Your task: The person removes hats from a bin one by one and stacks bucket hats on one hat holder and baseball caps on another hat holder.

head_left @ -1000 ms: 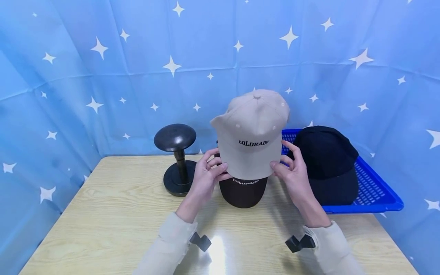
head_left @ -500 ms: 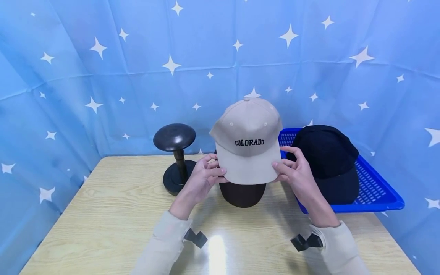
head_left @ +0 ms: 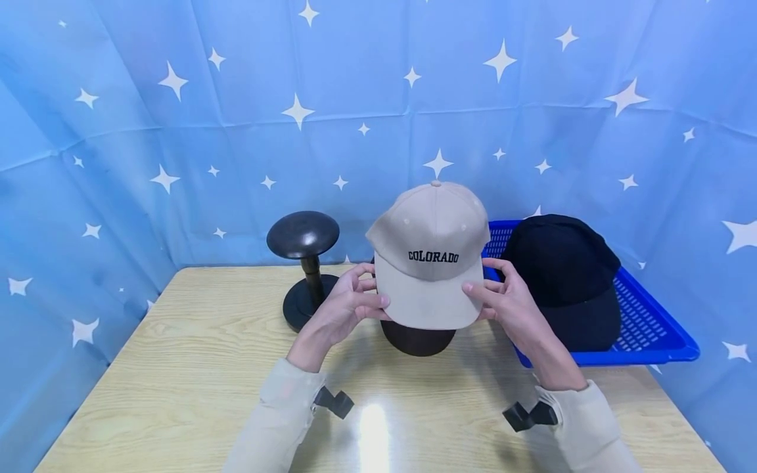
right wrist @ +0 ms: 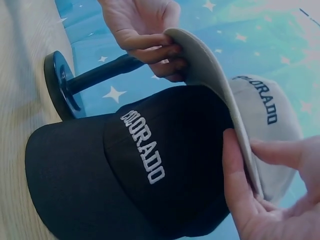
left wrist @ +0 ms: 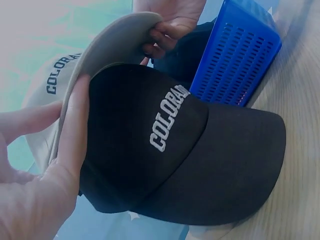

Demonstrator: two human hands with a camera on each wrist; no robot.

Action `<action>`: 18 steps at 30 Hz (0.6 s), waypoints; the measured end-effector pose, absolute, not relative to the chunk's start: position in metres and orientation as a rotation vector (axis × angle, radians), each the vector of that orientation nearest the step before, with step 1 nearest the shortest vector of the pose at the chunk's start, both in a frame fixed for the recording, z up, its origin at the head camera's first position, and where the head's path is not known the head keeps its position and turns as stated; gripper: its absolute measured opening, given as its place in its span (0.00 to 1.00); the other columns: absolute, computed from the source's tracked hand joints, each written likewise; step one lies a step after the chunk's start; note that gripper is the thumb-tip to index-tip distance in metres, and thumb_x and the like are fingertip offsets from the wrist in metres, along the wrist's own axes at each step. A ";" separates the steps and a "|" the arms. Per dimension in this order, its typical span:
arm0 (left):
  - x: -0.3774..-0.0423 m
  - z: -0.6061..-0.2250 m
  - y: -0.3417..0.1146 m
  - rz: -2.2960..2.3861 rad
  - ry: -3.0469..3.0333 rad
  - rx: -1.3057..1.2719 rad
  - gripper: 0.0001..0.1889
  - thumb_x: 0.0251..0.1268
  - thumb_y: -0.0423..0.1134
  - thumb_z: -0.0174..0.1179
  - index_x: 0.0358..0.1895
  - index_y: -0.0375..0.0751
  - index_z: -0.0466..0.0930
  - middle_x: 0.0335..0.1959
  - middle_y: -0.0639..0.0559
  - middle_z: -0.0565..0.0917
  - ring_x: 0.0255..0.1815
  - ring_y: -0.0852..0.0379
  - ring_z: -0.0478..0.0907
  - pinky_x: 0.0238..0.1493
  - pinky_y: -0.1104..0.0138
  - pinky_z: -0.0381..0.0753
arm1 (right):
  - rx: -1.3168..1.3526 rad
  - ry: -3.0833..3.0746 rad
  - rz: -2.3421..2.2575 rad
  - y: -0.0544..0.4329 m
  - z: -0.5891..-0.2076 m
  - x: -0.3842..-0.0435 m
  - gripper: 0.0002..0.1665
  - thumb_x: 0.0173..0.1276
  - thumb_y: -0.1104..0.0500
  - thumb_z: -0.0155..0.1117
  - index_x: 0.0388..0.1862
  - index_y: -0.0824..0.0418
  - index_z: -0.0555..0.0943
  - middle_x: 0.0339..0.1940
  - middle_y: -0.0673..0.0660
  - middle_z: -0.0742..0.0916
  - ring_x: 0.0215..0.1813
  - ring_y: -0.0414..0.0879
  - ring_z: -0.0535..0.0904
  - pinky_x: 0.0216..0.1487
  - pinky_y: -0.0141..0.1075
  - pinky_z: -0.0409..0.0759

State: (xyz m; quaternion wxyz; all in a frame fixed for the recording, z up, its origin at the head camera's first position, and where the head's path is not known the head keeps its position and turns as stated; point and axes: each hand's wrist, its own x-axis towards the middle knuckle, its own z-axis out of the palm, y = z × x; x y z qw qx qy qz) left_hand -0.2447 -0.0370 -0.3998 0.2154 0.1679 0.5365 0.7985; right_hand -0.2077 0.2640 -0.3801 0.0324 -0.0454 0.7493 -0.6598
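Note:
A beige baseball cap with COLORADO in black letters faces me in the head view. My left hand pinches one side of its brim, thumb on top and fingers beneath. On the other side my right hand pinches the brim the same way. Directly below and behind sits a black baseball cap with white COLORADO lettering, its brim pointing toward me. The beige cap's crown overlaps the top of the black one. Whatever bears the black cap is hidden.
A black hat stand with a round top and base stands left of the caps on the wooden table. At the right, a blue plastic basket holds another black cap. A starred blue curtain hangs behind.
The beige cap has come down over the black cap, its front turning more toward me. It now hides the black cap's lettering in the head view. Both hands keep hold of the brim.

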 end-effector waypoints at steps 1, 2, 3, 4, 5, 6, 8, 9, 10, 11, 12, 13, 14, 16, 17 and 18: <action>-0.245 -0.400 -0.038 2.206 1.500 0.463 0.32 0.60 0.20 0.61 0.67 0.39 0.63 0.47 0.44 0.85 0.38 0.53 0.89 0.41 0.60 0.92 | -0.143 2.315 -2.015 0.264 -0.380 -0.208 0.47 0.75 0.53 0.67 0.80 0.59 0.49 0.48 0.43 0.89 0.45 0.40 0.89 0.41 0.38 0.90; -0.245 -0.400 -0.039 2.197 1.515 0.461 0.34 0.59 0.20 0.61 0.69 0.39 0.62 0.48 0.44 0.85 0.38 0.52 0.89 0.41 0.59 0.92 | -0.147 2.321 -2.002 0.263 -0.381 -0.208 0.48 0.75 0.53 0.68 0.80 0.59 0.48 0.49 0.43 0.88 0.46 0.40 0.90 0.41 0.39 0.90; -0.245 -0.400 -0.040 2.189 1.530 0.457 0.36 0.59 0.20 0.62 0.70 0.40 0.61 0.49 0.43 0.85 0.39 0.52 0.89 0.41 0.58 0.92 | -0.149 2.329 -1.988 0.263 -0.381 -0.207 0.49 0.74 0.53 0.68 0.81 0.59 0.48 0.50 0.44 0.88 0.46 0.41 0.90 0.42 0.39 0.90; -0.246 -0.400 -0.041 2.182 1.547 0.453 0.37 0.58 0.20 0.63 0.71 0.41 0.60 0.50 0.43 0.85 0.39 0.52 0.89 0.41 0.58 0.92 | -0.151 2.337 -1.974 0.264 -0.381 -0.208 0.50 0.74 0.53 0.68 0.82 0.59 0.48 0.50 0.45 0.88 0.46 0.41 0.90 0.42 0.39 0.90; -0.246 -0.400 -0.042 2.175 1.566 0.451 0.38 0.59 0.21 0.63 0.72 0.42 0.60 0.51 0.42 0.85 0.39 0.52 0.89 0.41 0.57 0.92 | -0.154 2.342 -1.961 0.264 -0.381 -0.208 0.51 0.74 0.53 0.68 0.82 0.59 0.47 0.50 0.46 0.88 0.46 0.41 0.90 0.43 0.39 0.90; -0.247 -0.400 -0.043 2.170 1.586 0.446 0.39 0.59 0.22 0.64 0.73 0.43 0.60 0.51 0.42 0.85 0.39 0.52 0.89 0.41 0.58 0.92 | -0.154 2.343 -1.950 0.264 -0.381 -0.208 0.51 0.74 0.53 0.69 0.82 0.59 0.47 0.50 0.46 0.88 0.45 0.42 0.90 0.44 0.39 0.90; -0.248 -0.400 -0.044 2.157 1.626 0.430 0.38 0.60 0.25 0.66 0.73 0.44 0.62 0.52 0.42 0.85 0.40 0.52 0.89 0.41 0.59 0.92 | -0.153 2.349 -1.927 0.265 -0.382 -0.208 0.52 0.74 0.53 0.69 0.83 0.58 0.46 0.50 0.47 0.89 0.45 0.42 0.90 0.44 0.39 0.90; -0.248 -0.400 -0.044 2.153 1.644 0.419 0.37 0.60 0.26 0.67 0.72 0.45 0.63 0.51 0.43 0.86 0.40 0.53 0.89 0.41 0.60 0.92 | -0.153 2.350 -1.916 0.266 -0.382 -0.208 0.53 0.74 0.53 0.69 0.83 0.58 0.46 0.49 0.47 0.89 0.45 0.42 0.90 0.44 0.39 0.90; -0.249 -0.400 -0.044 2.148 1.660 0.411 0.35 0.61 0.27 0.67 0.71 0.44 0.64 0.51 0.43 0.86 0.39 0.53 0.89 0.41 0.60 0.92 | -0.154 2.352 -1.904 0.267 -0.382 -0.208 0.53 0.73 0.54 0.69 0.83 0.59 0.45 0.49 0.46 0.89 0.45 0.41 0.90 0.44 0.39 0.90; -0.249 -0.401 -0.044 2.141 1.680 0.401 0.34 0.61 0.27 0.68 0.70 0.44 0.66 0.49 0.44 0.86 0.39 0.54 0.89 0.41 0.61 0.91 | -0.156 2.355 -1.892 0.267 -0.382 -0.208 0.53 0.73 0.54 0.69 0.83 0.59 0.45 0.48 0.47 0.89 0.45 0.41 0.90 0.43 0.39 0.90; -0.249 -0.401 -0.043 2.131 1.699 0.392 0.33 0.61 0.28 0.68 0.68 0.43 0.67 0.48 0.45 0.87 0.38 0.54 0.88 0.41 0.60 0.91 | -0.162 2.360 -1.878 0.268 -0.382 -0.208 0.53 0.73 0.54 0.69 0.83 0.59 0.45 0.48 0.48 0.89 0.44 0.41 0.90 0.43 0.40 0.90; -0.250 -0.402 -0.043 2.118 1.721 0.386 0.31 0.61 0.28 0.69 0.67 0.43 0.67 0.46 0.46 0.86 0.37 0.54 0.88 0.41 0.60 0.91 | -0.168 2.367 -1.863 0.269 -0.383 -0.209 0.53 0.73 0.55 0.69 0.83 0.60 0.45 0.49 0.49 0.90 0.44 0.41 0.90 0.42 0.40 0.90; -0.250 -0.403 -0.043 2.104 1.746 0.386 0.30 0.61 0.28 0.69 0.65 0.42 0.68 0.44 0.46 0.86 0.37 0.54 0.88 0.41 0.59 0.92 | -0.176 2.374 -1.848 0.269 -0.383 -0.209 0.53 0.73 0.56 0.69 0.83 0.60 0.45 0.50 0.51 0.90 0.44 0.41 0.90 0.42 0.40 0.90; -0.251 -0.404 -0.042 2.065 1.798 0.389 0.29 0.60 0.28 0.70 0.63 0.42 0.68 0.43 0.46 0.86 0.36 0.53 0.88 0.42 0.57 0.92 | -0.193 2.392 -1.812 0.270 -0.384 -0.210 0.52 0.73 0.57 0.69 0.82 0.61 0.46 0.51 0.56 0.90 0.44 0.41 0.90 0.41 0.41 0.90; -0.251 -0.405 -0.043 2.043 1.825 0.392 0.29 0.60 0.28 0.70 0.62 0.42 0.68 0.43 0.46 0.86 0.35 0.52 0.88 0.42 0.56 0.92 | -0.200 2.402 -1.793 0.270 -0.385 -0.210 0.51 0.73 0.58 0.69 0.82 0.61 0.47 0.52 0.59 0.89 0.43 0.42 0.90 0.41 0.42 0.90; -0.252 -0.405 -0.043 2.022 1.850 0.400 0.28 0.60 0.28 0.70 0.62 0.42 0.67 0.43 0.45 0.86 0.35 0.52 0.88 0.42 0.55 0.92 | -0.206 2.410 -1.776 0.270 -0.385 -0.211 0.50 0.73 0.58 0.69 0.81 0.61 0.47 0.52 0.62 0.89 0.43 0.43 0.90 0.40 0.42 0.90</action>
